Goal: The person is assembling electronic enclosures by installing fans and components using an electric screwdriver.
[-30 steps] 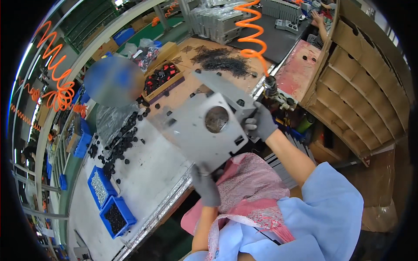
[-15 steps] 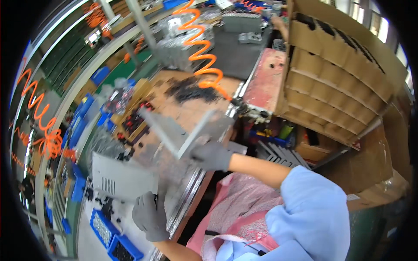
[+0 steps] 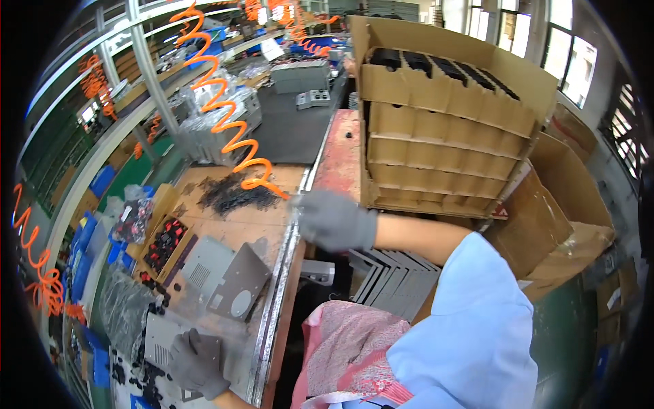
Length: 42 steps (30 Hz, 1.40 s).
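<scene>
My left hand (image 3: pixel 197 365), in a grey glove, is at the near edge of a flat grey vented metal panel (image 3: pixel 162 337) low on the bench. Its fingers close over that edge; the underside is hidden. Farther along the bench stands a bent grey metal cover (image 3: pixel 221 279) with slots and a pale oval, untouched by either hand. My right hand (image 3: pixel 334 221), also gloved, is raised over the bench's metal edge at the lower end of an orange coiled hose (image 3: pixel 235 143). Its fingers are curled and a little blurred, and they hide whatever sits at the hose end.
A tall carton with dividers (image 3: pixel 443 146) stands at the right, beside a red board (image 3: pixel 338 153). Stacked grey metal parts (image 3: pixel 395 279) lie below my right forearm. Along the bench are a box of red and black pieces (image 3: pixel 167 249), a dark heap (image 3: pixel 235 194) and crumpled plastic (image 3: pixel 122 300).
My right hand has let go of the bent cover, which now rests on the bench, and has moved to the hose end. My left hand and the flat panel are lower in view.
</scene>
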### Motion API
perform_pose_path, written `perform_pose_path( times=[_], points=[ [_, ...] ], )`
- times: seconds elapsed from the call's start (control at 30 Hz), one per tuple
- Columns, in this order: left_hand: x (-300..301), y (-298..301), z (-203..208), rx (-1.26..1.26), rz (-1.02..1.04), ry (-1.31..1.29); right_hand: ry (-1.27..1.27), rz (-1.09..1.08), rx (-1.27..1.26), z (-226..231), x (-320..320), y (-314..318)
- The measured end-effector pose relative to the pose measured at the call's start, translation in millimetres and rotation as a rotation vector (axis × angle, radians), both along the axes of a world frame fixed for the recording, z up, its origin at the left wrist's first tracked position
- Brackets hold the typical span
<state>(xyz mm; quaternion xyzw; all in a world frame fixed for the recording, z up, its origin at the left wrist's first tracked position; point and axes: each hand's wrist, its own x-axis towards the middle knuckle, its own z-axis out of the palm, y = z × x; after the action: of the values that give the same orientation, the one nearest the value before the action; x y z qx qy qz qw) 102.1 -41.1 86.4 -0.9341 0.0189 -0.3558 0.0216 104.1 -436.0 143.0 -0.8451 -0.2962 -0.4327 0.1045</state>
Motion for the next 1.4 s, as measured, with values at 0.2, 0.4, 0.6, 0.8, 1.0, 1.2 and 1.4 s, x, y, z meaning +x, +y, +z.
perform_pose_path(
  times=[0.2, 0.4, 0.6, 0.8, 1.0, 1.2, 1.4],
  points=[
    [-8, -3, 10, -0.001, -0.077, -0.045, -0.481, -0.632, 0.236, 124, -37, -191],
    [-5, -8, 8, 0.02, -0.023, -0.031, 0.298, -1.191, 0.361, 181, -93, -297],
    [3, 3, -4, 0.05, -0.034, -0.127, 0.583, -1.386, 0.034, 196, -62, -303],
    [-4, -2, 2, 0.047, 0.05, -0.076, 0.69, -1.481, -0.076, 200, -49, -306],
    [-3, -5, 1, 0.033, 0.014, -0.063, -0.058, -1.406, -0.046, 185, -70, -280],
    [-10, -14, 16, 0.035, 0.002, 0.015, -0.522, -0.839, 0.071, 167, -87, -197],
    [-50, -51, 14, -1.095, -0.448, -0.198, 0.377, 0.122, 0.005, 125, -91, -31]
  ],
)
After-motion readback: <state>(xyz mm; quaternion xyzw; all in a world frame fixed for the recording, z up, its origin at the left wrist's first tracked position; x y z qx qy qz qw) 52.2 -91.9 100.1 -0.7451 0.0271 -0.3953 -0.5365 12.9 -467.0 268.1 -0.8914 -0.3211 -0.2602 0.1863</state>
